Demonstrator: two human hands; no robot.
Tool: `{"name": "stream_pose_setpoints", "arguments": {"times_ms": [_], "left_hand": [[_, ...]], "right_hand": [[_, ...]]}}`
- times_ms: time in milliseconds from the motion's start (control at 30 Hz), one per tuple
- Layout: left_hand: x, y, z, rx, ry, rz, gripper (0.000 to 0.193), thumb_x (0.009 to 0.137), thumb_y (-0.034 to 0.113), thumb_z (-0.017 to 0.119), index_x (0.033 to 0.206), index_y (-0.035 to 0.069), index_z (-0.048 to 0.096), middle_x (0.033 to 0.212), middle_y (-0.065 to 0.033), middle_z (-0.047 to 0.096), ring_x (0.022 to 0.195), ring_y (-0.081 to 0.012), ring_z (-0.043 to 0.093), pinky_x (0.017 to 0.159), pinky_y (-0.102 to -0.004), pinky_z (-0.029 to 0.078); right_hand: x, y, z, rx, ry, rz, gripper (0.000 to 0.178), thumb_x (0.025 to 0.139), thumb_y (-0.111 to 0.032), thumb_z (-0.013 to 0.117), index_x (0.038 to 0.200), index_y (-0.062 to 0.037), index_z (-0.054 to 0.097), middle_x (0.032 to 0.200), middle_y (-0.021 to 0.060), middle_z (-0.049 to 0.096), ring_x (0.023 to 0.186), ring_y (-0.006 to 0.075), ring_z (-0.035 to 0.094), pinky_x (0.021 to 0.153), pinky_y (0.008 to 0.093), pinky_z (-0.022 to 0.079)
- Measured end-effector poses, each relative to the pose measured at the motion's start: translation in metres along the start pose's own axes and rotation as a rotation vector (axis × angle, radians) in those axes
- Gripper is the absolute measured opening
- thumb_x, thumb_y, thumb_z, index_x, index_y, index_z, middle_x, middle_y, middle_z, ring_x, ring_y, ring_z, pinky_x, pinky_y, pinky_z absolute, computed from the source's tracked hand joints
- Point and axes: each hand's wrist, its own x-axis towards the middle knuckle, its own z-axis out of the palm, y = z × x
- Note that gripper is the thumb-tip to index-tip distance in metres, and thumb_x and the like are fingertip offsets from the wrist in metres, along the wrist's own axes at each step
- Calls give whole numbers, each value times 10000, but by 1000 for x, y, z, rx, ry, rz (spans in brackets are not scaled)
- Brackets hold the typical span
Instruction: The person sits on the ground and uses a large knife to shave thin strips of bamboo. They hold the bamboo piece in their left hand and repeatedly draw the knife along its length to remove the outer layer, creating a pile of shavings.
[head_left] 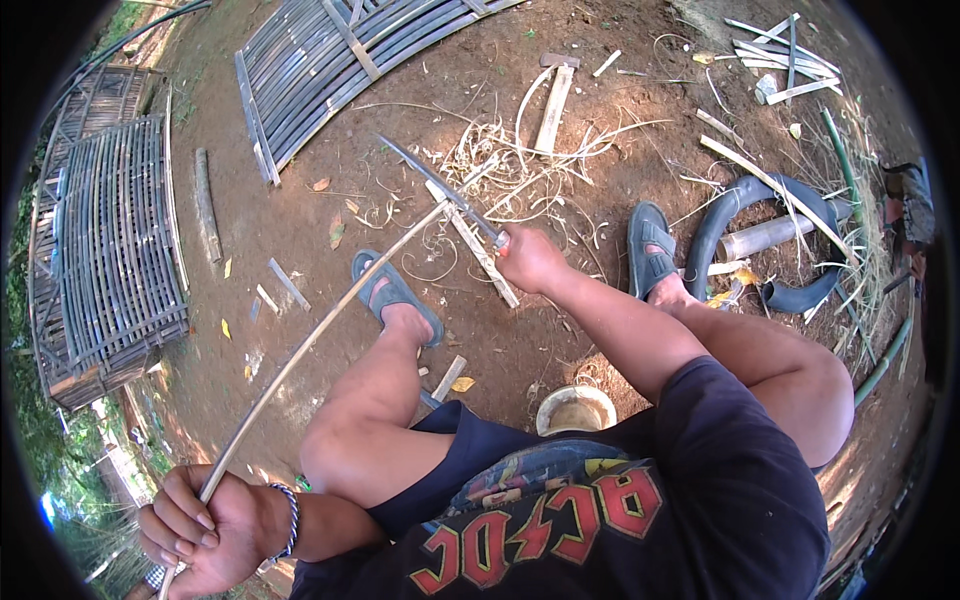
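My left hand [205, 528], wearing a braided bracelet, is closed round the near end of a long thin cane strip [325, 322]. The strip bends up and away to the middle of the ground. My right hand [530, 258] grips the handle of a knife [425, 171], its long narrow blade pointing to the far left. Where the strip's far end lies, the blade crosses it, over a narrow wooden slat [480, 255]. Whether the edge touches the strip I cannot tell. Curly pale shavings [500, 165] lie heaped just beyond the blade.
Sandalled feet stand on either side of the slat. A wooden-handled hammer-like tool [553, 110] lies beyond the shavings. Right: a black rubber tube [712, 235] and pale strips [790, 55]. Slatted bamboo panels [330, 70] lie far left. A round container [577, 409] sits near my lap.
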Motion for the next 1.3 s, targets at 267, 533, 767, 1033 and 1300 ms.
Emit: {"name": "stream_pose_setpoints", "arguments": {"times_ms": [267,533,767,1033,1300], "left_hand": [[2,1,0,6,13,-8,809,772,873,403,641,79,492,554,9,458,417,-87,414,460,-209,341],[6,0,-6,-19,47,-11,807,737,888,439,643,88,484,544,10,463,402,-85,409,441,-209,338],[5,3,-6,21,17,8,797,737,876,462,653,84,477,547,14,456,407,-87,407,432,-214,331],[5,3,-14,4,41,20,791,766,862,439,666,79,487,548,8,452,411,-88,406,438,-207,323],[5,5,-14,59,54,-8,832,712,914,419,634,87,475,544,11,453,406,-85,416,441,-216,333]], "right_hand": [[2,0,-4,5,22,22,354,806,-195,608,1140,-79,600,941,216,679,914,392,656,843,474,510],[5,-4,-2,26,-7,-2,381,800,-199,613,1158,-73,585,987,220,679,968,397,647,872,478,506],[5,-5,-4,16,-18,14,405,806,-194,616,1192,-79,586,988,213,684,958,385,656,874,465,511],[7,3,4,9,15,-41,472,780,-169,603,1239,-60,582,938,224,681,926,384,658,864,457,510],[10,9,1,-11,-44,33,416,802,-179,603,1200,-61,581,987,219,683,915,381,668,868,464,516]]}}
